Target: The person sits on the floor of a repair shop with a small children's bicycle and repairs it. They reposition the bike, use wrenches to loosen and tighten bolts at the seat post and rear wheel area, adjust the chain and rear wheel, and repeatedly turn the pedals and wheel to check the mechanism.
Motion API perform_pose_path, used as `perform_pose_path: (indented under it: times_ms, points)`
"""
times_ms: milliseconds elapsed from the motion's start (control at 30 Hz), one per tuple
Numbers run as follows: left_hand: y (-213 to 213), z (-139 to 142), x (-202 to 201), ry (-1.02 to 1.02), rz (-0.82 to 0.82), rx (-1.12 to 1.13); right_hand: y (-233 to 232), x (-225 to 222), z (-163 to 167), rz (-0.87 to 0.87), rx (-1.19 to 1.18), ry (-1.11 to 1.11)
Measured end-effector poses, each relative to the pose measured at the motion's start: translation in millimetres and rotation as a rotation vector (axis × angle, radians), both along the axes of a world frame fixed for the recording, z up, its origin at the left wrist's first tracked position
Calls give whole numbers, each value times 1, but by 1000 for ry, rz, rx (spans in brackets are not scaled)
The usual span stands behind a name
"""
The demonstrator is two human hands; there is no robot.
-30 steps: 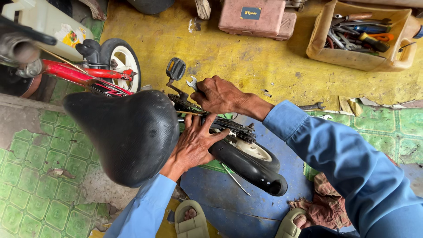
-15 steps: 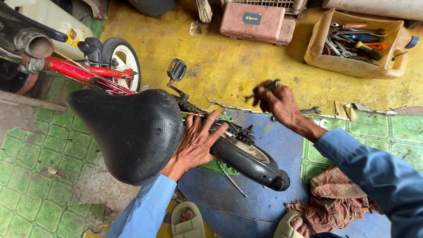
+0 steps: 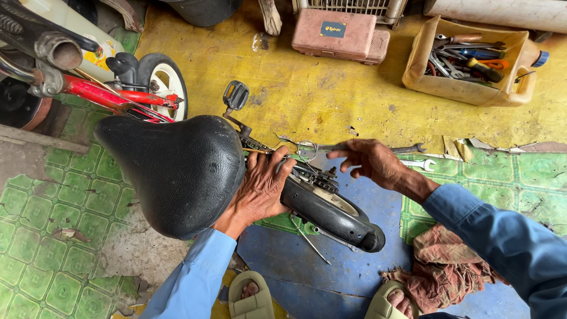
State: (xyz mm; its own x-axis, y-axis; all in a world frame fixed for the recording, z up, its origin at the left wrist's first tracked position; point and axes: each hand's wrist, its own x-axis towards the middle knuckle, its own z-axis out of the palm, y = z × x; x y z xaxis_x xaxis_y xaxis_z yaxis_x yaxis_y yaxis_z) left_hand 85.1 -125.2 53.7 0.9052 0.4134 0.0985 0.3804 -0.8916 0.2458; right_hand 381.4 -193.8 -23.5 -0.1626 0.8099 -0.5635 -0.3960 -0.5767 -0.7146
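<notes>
Saddle [image 3: 177,171] of the small bicycle hides the frame; the left hand [image 3: 257,192] lies spread flat beside it, pressing the rear wheel [image 3: 331,212]. The right hand [image 3: 369,162] hovers half-curled over a spanner [image 3: 407,149], gripping nothing.

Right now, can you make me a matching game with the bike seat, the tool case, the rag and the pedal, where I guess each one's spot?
Things:
1. bike seat
2. tool case
3. rag
4. pedal

Places:
A. on the yellow floor at the top
B. under the right sleeve, by a sandal
C. beside the left hand
D. sticking up just above the seat

Pairs: 1-C, 2-A, 3-B, 4-D
</notes>
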Motion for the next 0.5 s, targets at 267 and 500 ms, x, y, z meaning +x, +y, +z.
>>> perform_pose_path:
  times_ms: [267,500]
  points:
    - [2,-6,-2,-72,-15,-18,-12,-21,-41,-59,16,195]
    - [3,-5,-2,-76,-13,-5,-9,-35,-45,-23,66,188]
